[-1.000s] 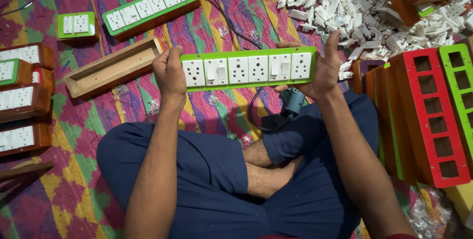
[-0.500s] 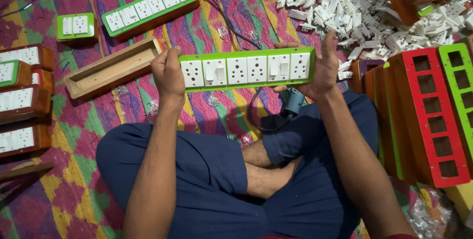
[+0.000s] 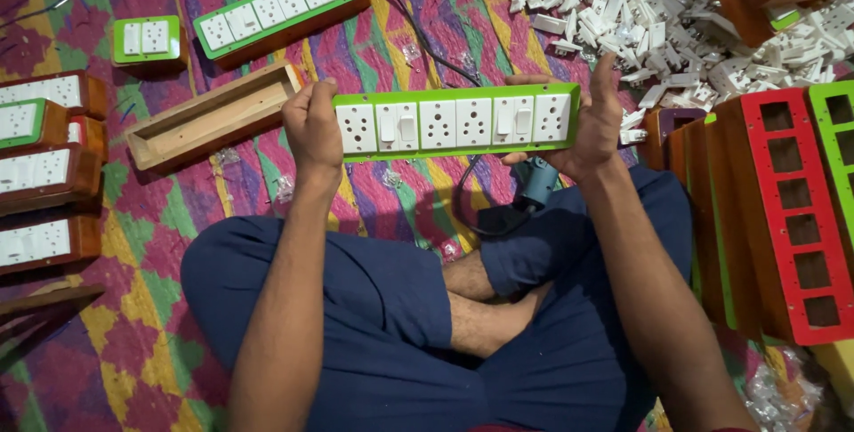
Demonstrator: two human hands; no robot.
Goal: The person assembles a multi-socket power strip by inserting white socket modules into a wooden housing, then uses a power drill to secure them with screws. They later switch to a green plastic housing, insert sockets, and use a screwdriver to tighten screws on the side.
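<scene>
the patterned mat [image 3: 374, 209] fills the floor. at 1 o'clock lies a heap of white socket parts [image 3: 676, 14]; at 3 o'clock a red frame [image 3: 787, 209] with empty cut-outs; at 9 o'clock an open wooden box [image 3: 209, 116]. dead centre, the green socket panel [image 3: 454, 121] is held level above the lap. the left hand [image 3: 311, 125] is clenched on its 9 o'clock end, the right hand [image 3: 592, 121] wraps its 3 o'clock end. best to keep both grips even, so the panel doesn't twist.
</scene>
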